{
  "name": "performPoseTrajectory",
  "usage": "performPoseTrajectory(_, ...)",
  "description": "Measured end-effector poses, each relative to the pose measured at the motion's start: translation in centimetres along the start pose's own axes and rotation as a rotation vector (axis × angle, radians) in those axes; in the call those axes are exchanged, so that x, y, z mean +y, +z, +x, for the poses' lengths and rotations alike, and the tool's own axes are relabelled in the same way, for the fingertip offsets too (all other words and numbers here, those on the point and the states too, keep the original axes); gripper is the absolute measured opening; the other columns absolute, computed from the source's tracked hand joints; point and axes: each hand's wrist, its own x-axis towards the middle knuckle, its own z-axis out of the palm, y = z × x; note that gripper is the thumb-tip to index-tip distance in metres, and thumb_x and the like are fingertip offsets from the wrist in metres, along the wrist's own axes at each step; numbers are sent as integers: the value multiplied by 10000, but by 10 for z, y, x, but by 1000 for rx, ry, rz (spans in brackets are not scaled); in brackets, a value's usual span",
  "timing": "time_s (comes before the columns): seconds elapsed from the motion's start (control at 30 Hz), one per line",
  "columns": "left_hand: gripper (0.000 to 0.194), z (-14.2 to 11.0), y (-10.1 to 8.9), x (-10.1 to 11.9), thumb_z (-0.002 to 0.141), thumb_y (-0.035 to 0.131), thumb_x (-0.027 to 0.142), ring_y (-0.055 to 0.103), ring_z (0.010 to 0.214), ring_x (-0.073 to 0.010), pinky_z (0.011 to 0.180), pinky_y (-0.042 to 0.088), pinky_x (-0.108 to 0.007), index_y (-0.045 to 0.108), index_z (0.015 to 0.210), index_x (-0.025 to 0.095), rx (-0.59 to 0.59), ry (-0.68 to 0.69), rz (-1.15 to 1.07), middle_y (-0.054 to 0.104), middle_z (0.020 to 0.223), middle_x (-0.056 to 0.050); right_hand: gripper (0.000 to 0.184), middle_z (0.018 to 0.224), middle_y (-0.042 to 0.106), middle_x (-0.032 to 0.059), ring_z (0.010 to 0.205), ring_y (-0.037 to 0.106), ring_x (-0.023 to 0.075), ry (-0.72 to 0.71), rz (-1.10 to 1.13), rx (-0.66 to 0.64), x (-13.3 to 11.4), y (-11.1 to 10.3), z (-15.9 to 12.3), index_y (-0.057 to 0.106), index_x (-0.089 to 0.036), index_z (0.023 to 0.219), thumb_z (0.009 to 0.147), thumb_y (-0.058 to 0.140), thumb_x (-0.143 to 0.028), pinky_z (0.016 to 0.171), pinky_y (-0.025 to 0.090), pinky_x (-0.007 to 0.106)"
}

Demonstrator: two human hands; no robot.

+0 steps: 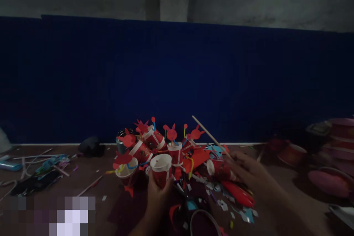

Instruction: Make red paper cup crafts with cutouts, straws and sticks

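My left hand (159,191) is wrapped round a red paper cup (160,164), held upright so its pale inside faces me. My right hand (246,167), slightly blurred, grips a thin wooden stick (207,132) that points up and to the left. Behind the held cup are several decorated red cups, among them an upright one (175,155) with an animal-face cutout (172,134) on top. To its left a cup (127,171) carries a red cutout and a blue pipe cleaner. Below my right hand lies a shiny red object (238,194); a cup (218,169) lies on its side near the fingers.
Paper scraps (221,204) litter the brown table (91,206). Pipe cleaners and blue-green material (51,164) lie at the left, near a dark lump (91,146). Stacked red containers (341,140) stand far right. A round rim (204,223) shows in front. A blue panel (177,81) rises behind.
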Motion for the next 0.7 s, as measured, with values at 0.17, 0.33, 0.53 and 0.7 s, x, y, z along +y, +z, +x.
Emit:
performPoseTrajectory(0.17,602,-12,2,-1,634,694,353,621,926,-264,767,513,-374,466,1161,172,-108,166,59,619,1060,-124,89,467,382,-90,419,348,74,38,159,-273,-21,55,-10,541,-188,810,730,531,-226,417,277,196)
performPoseTrajectory(0.33,630,-13,-5,2,581,739,331,561,1023,-324,822,481,-454,492,1150,218,-142,417,263,578,1122,-124,276,538,551,-48,485,477,102,8,87,-392,-21,81,-21,626,-205,914,683,498,-126,461,339,199)
performPoseTrajectory(0.53,673,-5,-9,-6,601,722,305,562,994,-308,812,469,-470,440,1206,218,-147,668,405,559,1110,-132,396,774,701,-2,703,616,149,-64,-3,-466,-22,86,-23,692,-219,854,614,431,-44,615,431,217)
performPoseTrajectory(0.7,687,-3,-8,-17,577,741,354,573,974,-305,795,477,-457,458,1185,206,-118,659,435,569,1090,-123,426,757,704,-22,684,612,132,-77,-112,-487,-22,88,-20,694,-236,830,589,411,-29,586,400,193)
